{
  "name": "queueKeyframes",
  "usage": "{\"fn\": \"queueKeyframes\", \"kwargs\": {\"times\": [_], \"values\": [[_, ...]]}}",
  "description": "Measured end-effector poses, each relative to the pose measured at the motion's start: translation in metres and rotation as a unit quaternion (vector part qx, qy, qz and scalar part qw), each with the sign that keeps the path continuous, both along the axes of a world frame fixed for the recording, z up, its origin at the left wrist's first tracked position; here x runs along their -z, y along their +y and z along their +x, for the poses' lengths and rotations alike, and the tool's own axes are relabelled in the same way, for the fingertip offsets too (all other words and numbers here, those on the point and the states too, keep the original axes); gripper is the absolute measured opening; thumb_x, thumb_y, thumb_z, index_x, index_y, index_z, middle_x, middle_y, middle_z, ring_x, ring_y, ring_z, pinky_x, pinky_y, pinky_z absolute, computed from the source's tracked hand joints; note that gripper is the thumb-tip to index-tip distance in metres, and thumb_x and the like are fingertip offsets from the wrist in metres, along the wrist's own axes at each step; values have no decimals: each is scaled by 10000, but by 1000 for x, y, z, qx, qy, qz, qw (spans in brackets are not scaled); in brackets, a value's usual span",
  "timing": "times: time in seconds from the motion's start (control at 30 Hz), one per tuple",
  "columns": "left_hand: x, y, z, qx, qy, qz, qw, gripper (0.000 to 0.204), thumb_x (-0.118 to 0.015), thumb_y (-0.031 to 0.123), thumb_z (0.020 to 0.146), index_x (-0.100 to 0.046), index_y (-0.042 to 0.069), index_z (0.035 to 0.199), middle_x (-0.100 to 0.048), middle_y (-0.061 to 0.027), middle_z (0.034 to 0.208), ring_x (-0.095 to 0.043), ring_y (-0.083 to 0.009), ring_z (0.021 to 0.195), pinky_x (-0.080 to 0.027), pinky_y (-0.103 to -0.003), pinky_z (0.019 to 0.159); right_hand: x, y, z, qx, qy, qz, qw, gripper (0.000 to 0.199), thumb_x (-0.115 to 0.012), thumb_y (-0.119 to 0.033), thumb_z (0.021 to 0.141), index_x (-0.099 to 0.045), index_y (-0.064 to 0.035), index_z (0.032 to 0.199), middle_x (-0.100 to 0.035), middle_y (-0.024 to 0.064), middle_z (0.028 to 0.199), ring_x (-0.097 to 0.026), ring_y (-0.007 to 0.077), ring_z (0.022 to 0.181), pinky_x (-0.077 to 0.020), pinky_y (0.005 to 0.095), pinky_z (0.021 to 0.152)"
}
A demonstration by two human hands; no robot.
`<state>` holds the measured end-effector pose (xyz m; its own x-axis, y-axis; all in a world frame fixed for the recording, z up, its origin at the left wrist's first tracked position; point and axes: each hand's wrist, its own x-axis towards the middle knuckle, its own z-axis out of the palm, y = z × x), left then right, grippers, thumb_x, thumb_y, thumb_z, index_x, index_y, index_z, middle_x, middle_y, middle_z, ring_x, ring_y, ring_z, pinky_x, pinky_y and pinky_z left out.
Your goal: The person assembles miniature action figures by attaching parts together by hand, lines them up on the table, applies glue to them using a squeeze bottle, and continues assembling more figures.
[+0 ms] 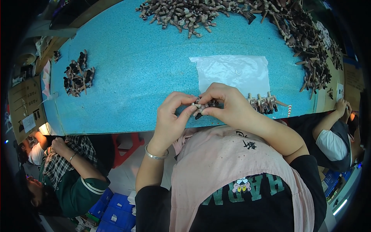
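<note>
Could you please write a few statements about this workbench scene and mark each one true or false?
1. Both hands, left hand and right hand, pinch one small brown figure between them. True.
2. The table is red. False: it is speckled blue.
3. A clear plastic bag lies flat on the table beyond the hands. True.
4. The left wrist is bare. False: it wears a silver bracelet.
5. Three small figures lie in a row just right of the right hand. True.

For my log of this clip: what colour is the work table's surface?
Speckled bright blue table top, seen best in the head view.
</note>
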<state>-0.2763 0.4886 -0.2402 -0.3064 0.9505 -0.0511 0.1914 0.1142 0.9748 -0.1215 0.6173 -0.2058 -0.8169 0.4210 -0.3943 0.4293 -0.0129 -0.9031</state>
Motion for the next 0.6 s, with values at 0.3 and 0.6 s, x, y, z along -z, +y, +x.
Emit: {"fn": "queueKeyframes", "kwargs": {"times": [0.3, 0.6], "values": [[-13, -7, 13, -169, -167, 121, 964, 180, -611, -47, 879, -574, -56, 1055, -557, -105, 1063, -592, -140, 876, -510, -246, 750, -11, -5, 4, 150, 122, -20, 981, 337, -667, -107, 851, -514, -11, 1137, -601, 87, 989, -616, 196, 890, -502, 321, 776], [-12, -16, 11, -92, -115, 112, 983, 215, -643, 169, 906, -584, -14, 1001, -564, -114, 1093, -567, -149, 935, -480, -291, 814, -7, -2, 7, 4, 132, -249, 960, 249, -556, -237, 967, -568, -26, 837, -572, 1, 773, -552, 82, 734, -458, 240, 674]]}}
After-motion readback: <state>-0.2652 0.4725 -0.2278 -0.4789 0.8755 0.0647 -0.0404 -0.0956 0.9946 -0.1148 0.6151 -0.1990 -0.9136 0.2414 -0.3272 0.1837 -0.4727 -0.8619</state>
